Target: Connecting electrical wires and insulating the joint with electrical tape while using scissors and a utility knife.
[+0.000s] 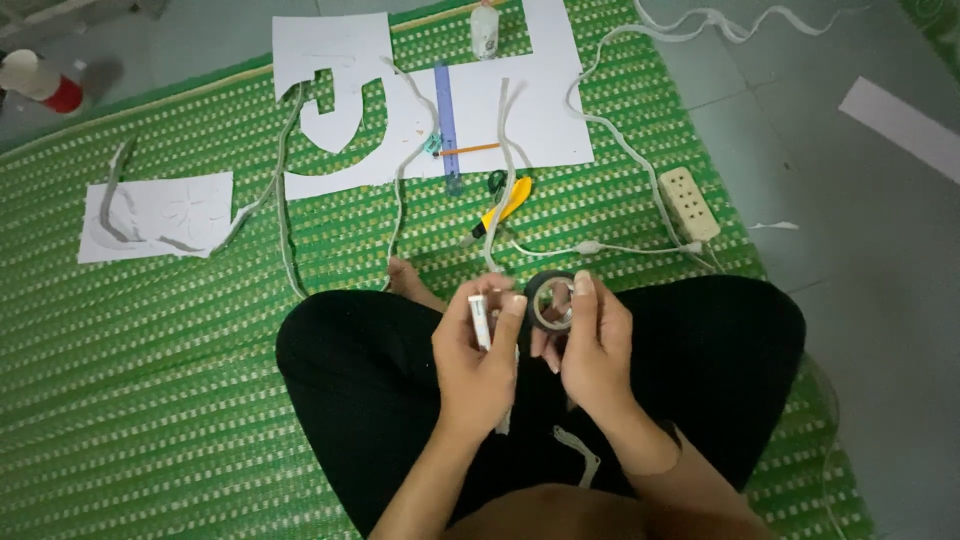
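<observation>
I sit cross-legged in black trousers on a green woven mat (150, 380). My left hand (478, 360) grips a small white tube-like piece (480, 320), upright between thumb and fingers. My right hand (590, 350) holds a roll of black tape (550, 300), with the thumb over its rim. Both hands meet above my lap, touching at the fingertips. A white strip hangs down from under my left hand.
White foam sheets with cut-out shapes (350, 90) and another sheet (155, 215) lie on the mat ahead. Among them are a blue ruler (446, 120), an orange pencil (468, 150), a yellow cutter (505, 205), a white power strip (689, 203), thin white cords and a glue bottle (485, 30).
</observation>
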